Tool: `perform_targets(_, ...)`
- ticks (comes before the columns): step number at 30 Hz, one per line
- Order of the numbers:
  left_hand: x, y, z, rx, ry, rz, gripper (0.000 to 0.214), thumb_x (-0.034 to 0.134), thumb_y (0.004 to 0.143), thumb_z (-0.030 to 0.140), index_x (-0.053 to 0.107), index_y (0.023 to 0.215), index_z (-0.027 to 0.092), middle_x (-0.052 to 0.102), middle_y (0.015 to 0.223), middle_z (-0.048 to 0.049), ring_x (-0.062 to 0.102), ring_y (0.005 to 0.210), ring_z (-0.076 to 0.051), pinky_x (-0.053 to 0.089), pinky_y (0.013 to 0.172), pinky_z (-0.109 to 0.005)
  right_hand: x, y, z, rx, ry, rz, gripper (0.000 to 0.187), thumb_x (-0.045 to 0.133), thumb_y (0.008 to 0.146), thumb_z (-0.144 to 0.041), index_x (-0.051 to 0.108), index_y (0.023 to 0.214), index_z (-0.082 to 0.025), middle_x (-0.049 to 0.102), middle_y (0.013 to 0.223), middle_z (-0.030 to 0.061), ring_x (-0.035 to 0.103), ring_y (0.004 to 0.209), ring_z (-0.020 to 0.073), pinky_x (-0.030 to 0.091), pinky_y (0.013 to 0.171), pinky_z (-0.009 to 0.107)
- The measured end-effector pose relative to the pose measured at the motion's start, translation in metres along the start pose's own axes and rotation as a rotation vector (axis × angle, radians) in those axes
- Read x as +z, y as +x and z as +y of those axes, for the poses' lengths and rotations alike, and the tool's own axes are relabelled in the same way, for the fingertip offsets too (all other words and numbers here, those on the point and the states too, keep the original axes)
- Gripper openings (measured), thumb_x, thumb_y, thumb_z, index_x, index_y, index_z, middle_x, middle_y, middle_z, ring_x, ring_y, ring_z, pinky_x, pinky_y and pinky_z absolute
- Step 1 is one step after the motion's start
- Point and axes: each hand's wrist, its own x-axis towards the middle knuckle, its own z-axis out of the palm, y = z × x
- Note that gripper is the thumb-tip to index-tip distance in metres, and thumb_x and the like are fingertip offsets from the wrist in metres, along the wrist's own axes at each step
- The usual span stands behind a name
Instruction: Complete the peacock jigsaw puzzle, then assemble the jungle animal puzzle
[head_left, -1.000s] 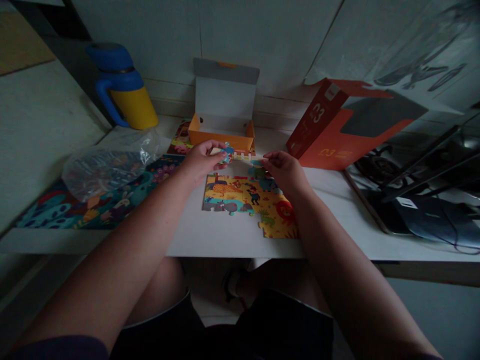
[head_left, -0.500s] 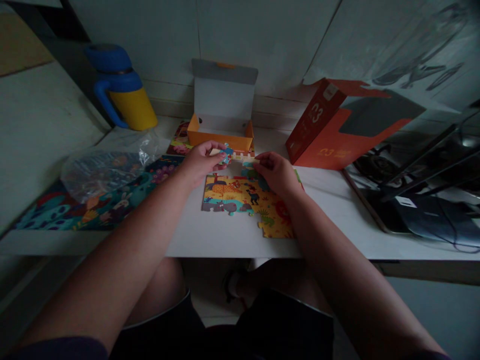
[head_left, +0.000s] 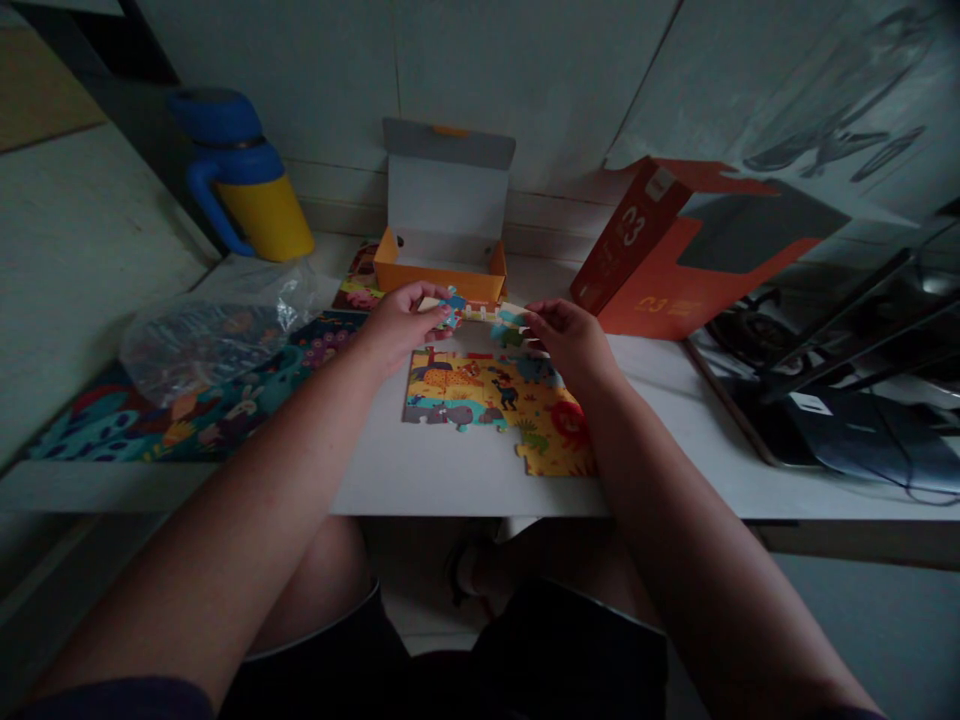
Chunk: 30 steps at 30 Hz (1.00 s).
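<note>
A partly joined animal jigsaw (head_left: 495, 405) lies on the white table (head_left: 465, 480) in front of me. My left hand (head_left: 401, 325) is curled at the puzzle's far left corner and pinches a blue-edged puzzle piece (head_left: 452, 303) between thumb and fingers. My right hand (head_left: 570, 335) is closed at the far right side, its fingertips pinching a row of joined pieces (head_left: 499, 318) that runs between the two hands. Just behind the hands stands a small open orange box (head_left: 442, 275) with its grey lid up.
A blue and yellow jug (head_left: 244, 180) stands at the back left. A clear plastic bag (head_left: 206, 335) rests on a dark finished puzzle (head_left: 187, 410) at left. A large orange box (head_left: 675, 245) lies on its side at right, beside a gas stove (head_left: 832, 370).
My right hand slid left onto the puzzle's top edge, then drew back to the right. The left hand has barely moved with its piece.
</note>
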Motion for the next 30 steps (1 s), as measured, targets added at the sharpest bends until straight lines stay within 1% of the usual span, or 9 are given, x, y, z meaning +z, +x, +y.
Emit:
perform_targets(3,-0.002,0.001,-0.002,0.009,-0.008,-0.004,0.018,0.074,0.091,0.002,0.071,0.102,0.017,0.074,0.118,-0.0065,0.075,0.085,-0.014,0.066,0.073,-0.029,-0.010,0.000,-0.005,-0.042,-0.058,0.060,0.042,0.083,0.081,-0.058,0.071,0.101,-0.023,0.072,0.087,0.0031,0.069,0.077,0.0185,0.056,0.064,0.029)
perform_targets(5,-0.003,0.002,-0.003,0.013,-0.010,-0.009,0.018,0.076,0.090,0.004,0.072,0.101,0.018,0.075,0.116,-0.0064,0.074,0.084,-0.014,0.066,0.073,-0.029,-0.016,0.000,-0.007,-0.065,-0.081,0.112,0.036,0.082,0.084,-0.053,0.073,0.100,-0.022,0.073,0.085,0.0037,0.068,0.075,0.0181,0.054,0.060,0.028)
perform_targets(8,-0.005,0.003,-0.006,0.015,-0.001,-0.016,0.019,0.081,0.088,0.009,0.072,0.102,0.019,0.075,0.117,-0.0065,0.073,0.086,-0.015,0.066,0.075,-0.029,-0.021,0.002,-0.008,-0.033,-0.017,0.172,0.030,0.083,0.084,-0.045,0.072,0.098,-0.022,0.073,0.083,0.0033,0.070,0.073,0.0179,0.055,0.060,0.027)
perform_targets(13,-0.005,0.003,-0.006,0.016,0.002,-0.016,0.021,0.083,0.087,0.011,0.072,0.103,0.018,0.074,0.122,-0.0065,0.074,0.086,-0.014,0.067,0.076,-0.030,-0.029,0.003,-0.011,0.025,0.147,0.258,0.027,0.085,0.080,-0.033,0.068,0.098,-0.022,0.075,0.085,0.0012,0.075,0.076,0.0172,0.063,0.069,0.029)
perform_targets(18,-0.004,0.003,-0.005,0.011,0.014,-0.008,0.020,0.082,0.087,0.011,0.072,0.103,0.018,0.074,0.119,-0.0061,0.075,0.085,-0.014,0.067,0.076,-0.030,-0.037,0.003,-0.011,0.065,0.180,0.226,0.029,0.083,0.079,-0.025,0.070,0.105,-0.023,0.077,0.094,0.0024,0.076,0.081,0.0172,0.066,0.080,0.033)
perform_targets(21,-0.006,0.004,-0.006,0.012,0.018,-0.017,0.020,0.082,0.088,0.011,0.072,0.104,0.018,0.074,0.119,-0.0061,0.075,0.085,-0.014,0.067,0.077,-0.030,-0.039,0.004,-0.010,0.074,0.137,0.221,0.025,0.081,0.081,-0.026,0.071,0.105,-0.023,0.072,0.088,0.0006,0.074,0.080,0.0169,0.065,0.082,0.034)
perform_targets(24,-0.007,0.004,-0.008,0.016,0.025,-0.033,0.022,0.083,0.088,0.013,0.072,0.106,0.018,0.074,0.118,-0.0060,0.075,0.087,-0.015,0.067,0.078,-0.031,-0.040,0.004,-0.010,0.060,0.049,0.219,0.025,0.079,0.084,-0.031,0.073,0.107,-0.023,0.068,0.085,-0.0001,0.072,0.080,0.0175,0.064,0.079,0.034)
perform_targets(28,-0.008,0.005,-0.008,0.017,0.037,-0.026,0.020,0.082,0.089,0.012,0.072,0.106,0.019,0.075,0.115,-0.0062,0.076,0.087,-0.015,0.067,0.078,-0.031,-0.043,0.002,-0.014,-0.018,-0.182,0.219,0.032,0.076,0.086,-0.036,0.077,0.115,-0.022,0.070,0.087,0.0015,0.069,0.077,0.0179,0.060,0.074,0.033)
perform_targets(30,-0.007,0.005,-0.008,0.016,0.038,-0.026,0.019,0.080,0.090,0.011,0.072,0.106,0.019,0.075,0.114,-0.0059,0.076,0.087,-0.016,0.066,0.077,-0.030,-0.046,0.000,-0.016,-0.076,-0.319,0.235,0.033,0.075,0.087,-0.035,0.079,0.115,-0.019,0.073,0.085,0.0028,0.068,0.073,0.0184,0.058,0.072,0.033)
